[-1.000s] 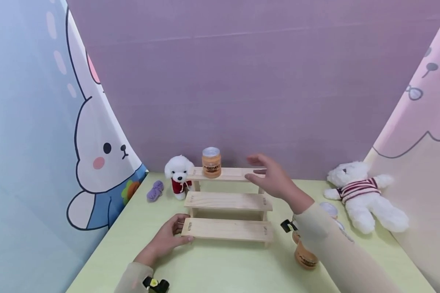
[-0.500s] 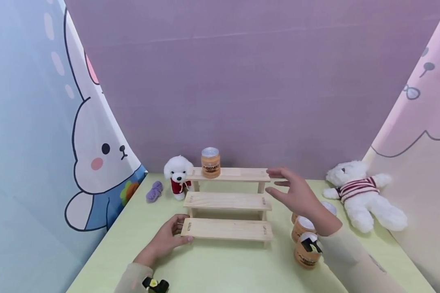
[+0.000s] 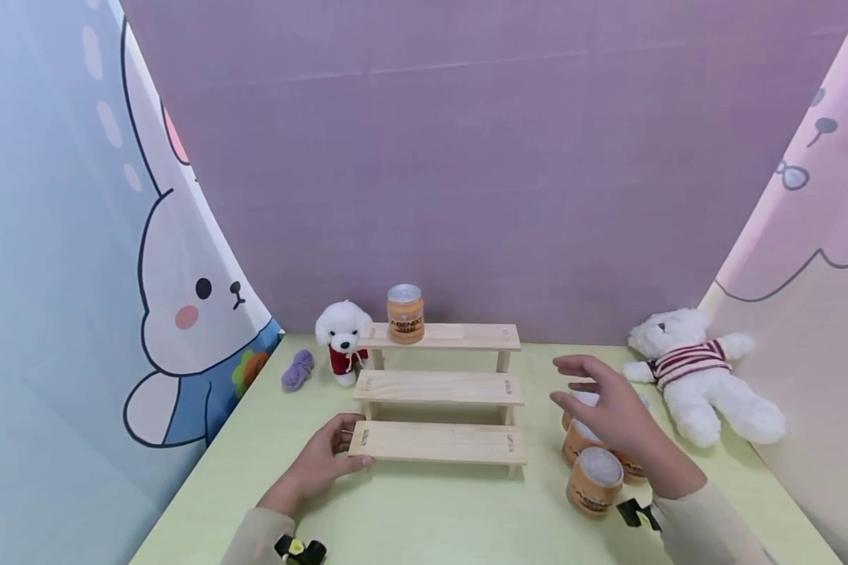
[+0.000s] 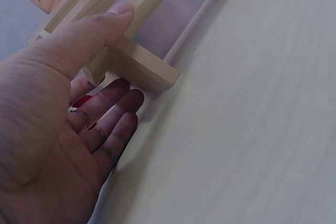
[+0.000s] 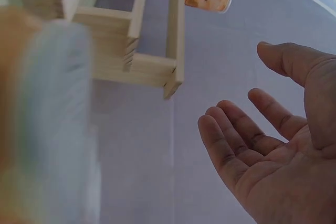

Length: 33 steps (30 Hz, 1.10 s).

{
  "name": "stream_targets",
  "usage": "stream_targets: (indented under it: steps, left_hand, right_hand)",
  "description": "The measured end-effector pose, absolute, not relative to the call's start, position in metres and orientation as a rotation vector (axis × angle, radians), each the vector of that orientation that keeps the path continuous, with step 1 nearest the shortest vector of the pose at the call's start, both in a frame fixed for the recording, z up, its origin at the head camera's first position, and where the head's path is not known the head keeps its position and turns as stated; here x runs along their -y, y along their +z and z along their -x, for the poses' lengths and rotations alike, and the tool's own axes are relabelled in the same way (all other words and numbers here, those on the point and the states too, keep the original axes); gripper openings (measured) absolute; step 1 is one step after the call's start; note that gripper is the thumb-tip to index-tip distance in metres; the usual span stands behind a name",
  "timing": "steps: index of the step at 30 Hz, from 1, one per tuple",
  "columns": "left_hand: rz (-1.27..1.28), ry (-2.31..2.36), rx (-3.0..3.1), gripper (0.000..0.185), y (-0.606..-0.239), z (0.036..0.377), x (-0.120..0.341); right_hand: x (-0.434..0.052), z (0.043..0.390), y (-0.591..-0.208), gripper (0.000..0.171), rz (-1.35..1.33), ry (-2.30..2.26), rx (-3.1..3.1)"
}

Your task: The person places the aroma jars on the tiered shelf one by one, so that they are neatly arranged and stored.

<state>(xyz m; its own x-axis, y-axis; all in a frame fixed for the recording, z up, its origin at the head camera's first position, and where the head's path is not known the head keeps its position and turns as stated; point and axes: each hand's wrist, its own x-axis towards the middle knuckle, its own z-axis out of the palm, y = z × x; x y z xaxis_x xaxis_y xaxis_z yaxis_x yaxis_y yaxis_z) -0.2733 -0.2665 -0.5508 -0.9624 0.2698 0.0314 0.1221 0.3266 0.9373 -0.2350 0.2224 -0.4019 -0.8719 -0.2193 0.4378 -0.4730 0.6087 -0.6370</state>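
A three-step wooden display rack (image 3: 438, 442) stands in the middle of the table. On the left of its top step sits an orange jar (image 3: 405, 318) with a clear lid and dark lettering. My left hand (image 3: 318, 463) holds the left end of the lowest step, thumb on the board in the left wrist view, some fingers spread beneath beside the leg. My right hand (image 3: 610, 408) hovers with relaxed fingers and nothing in it, over a group of similar jars (image 3: 593, 485) right of the rack. It partly hides the rear jars. In the right wrist view a blurred jar (image 5: 58, 103) looms close.
A white plush dog (image 3: 343, 329) in red stands behind the rack's left side, near a purple yarn bundle (image 3: 298, 370). At the right back lies a white teddy bear (image 3: 699, 377) in a striped sweater. Cloth walls (image 3: 494, 173) enclose the table.
My right hand has moved from the right end of the top step, rightward and down, to above the jars. My left hand and the rack stay put.
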Motion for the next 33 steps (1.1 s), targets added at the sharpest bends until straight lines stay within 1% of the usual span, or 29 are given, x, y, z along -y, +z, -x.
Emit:
stream_targets:
  steps: [10,18,23,33]
  left_hand:
    - [-0.37,1.71,-2.44,0.075,-0.554,0.274,0.269]
    - [-0.368,1.711,-2.439,0.075,-0.553,0.274,0.269]
    - [-0.359,1.711,-2.446,0.074,-0.551,0.273,0.268]
    - [-0.364,1.7,-2.447,0.073,-0.549,0.272,0.266]
  right_hand:
    - [-0.247,0.217,-0.43,0.044,-0.549,1.22,2.485]
    - [-0.264,0.21,-0.444,0.045,-0.475,1.155,2.495]
    - [-0.273,0.207,-0.454,0.042,-0.462,1.181,2.464]
    - [-0.281,0.19,-0.466,0.043,-0.387,1.126,2.441]
